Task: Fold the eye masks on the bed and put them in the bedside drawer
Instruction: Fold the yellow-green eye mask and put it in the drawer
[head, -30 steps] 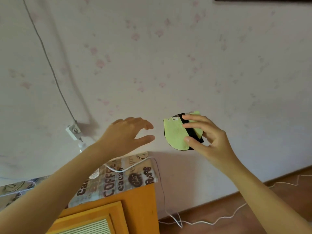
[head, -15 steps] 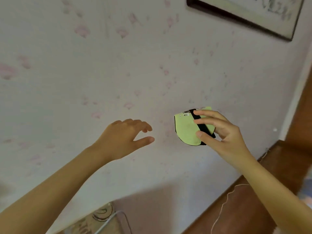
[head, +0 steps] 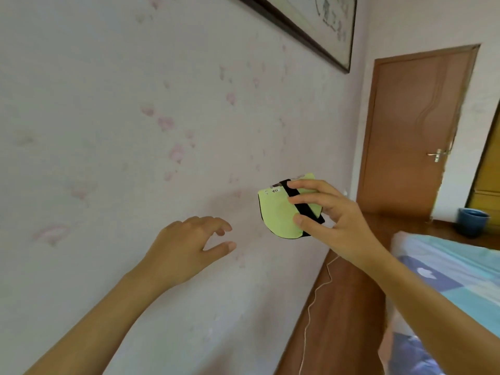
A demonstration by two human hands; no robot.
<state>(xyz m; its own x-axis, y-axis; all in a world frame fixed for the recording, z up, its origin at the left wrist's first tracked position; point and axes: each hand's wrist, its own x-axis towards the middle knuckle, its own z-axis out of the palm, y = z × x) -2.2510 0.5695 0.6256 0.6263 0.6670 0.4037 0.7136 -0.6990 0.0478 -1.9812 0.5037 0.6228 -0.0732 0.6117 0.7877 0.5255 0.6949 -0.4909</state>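
A folded light-green eye mask (head: pixel 278 212) with a black strap and black edging is held up in front of the wall by my right hand (head: pixel 332 220), pinched between thumb and fingers. My left hand (head: pixel 189 247) hovers lower and to the left of it, fingers spread and curved, holding nothing. The bed (head: pixel 449 288) with a blue patterned cover lies at the lower right. The bedside drawer is out of view.
A pale floral wall (head: pixel 135 131) fills the left and centre. A framed picture (head: pixel 319 31) hangs at the top. A brown door (head: pixel 416 131) stands at the right, a blue bucket (head: pixel 473 221) beside it. A white cable (head: pixel 311 307) trails over the wooden floor (head: pixel 338 307).
The view has swung right: the bedside cabinet and its patterned cloth have left the frame, and the door, bucket and bed have come in. Both hands keep the same pose.
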